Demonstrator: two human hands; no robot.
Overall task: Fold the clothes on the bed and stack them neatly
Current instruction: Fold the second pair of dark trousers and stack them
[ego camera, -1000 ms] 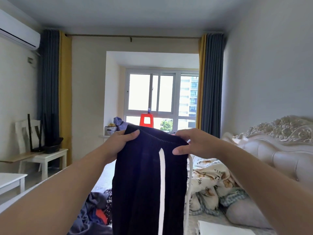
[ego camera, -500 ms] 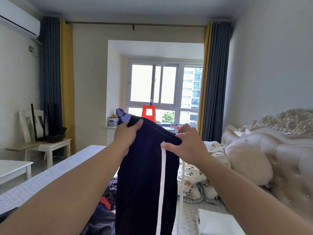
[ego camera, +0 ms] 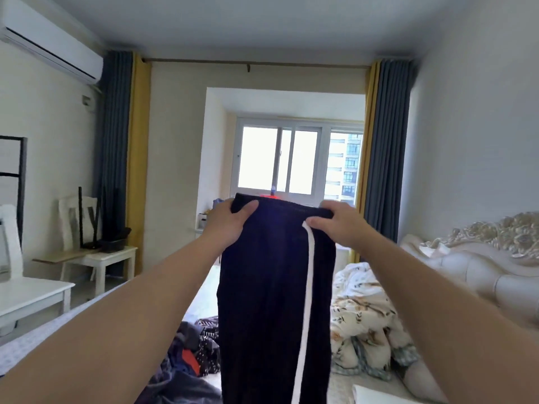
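While hanging lengthwise, the trousers [ego camera: 271,301] are pinched at the waistband by my left hand [ego camera: 230,221] and right hand [ego camera: 339,224]. Clothes [ego camera: 192,360] lie heaped below, near left.

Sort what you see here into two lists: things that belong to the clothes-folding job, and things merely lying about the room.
Part of the job:
- dark navy trousers with a white side stripe, held up by the left hand and right hand
- heap of dark unfolded clothes
- folded white garment

Lying about:
- floral quilt
- white wooden chair
- wall air conditioner
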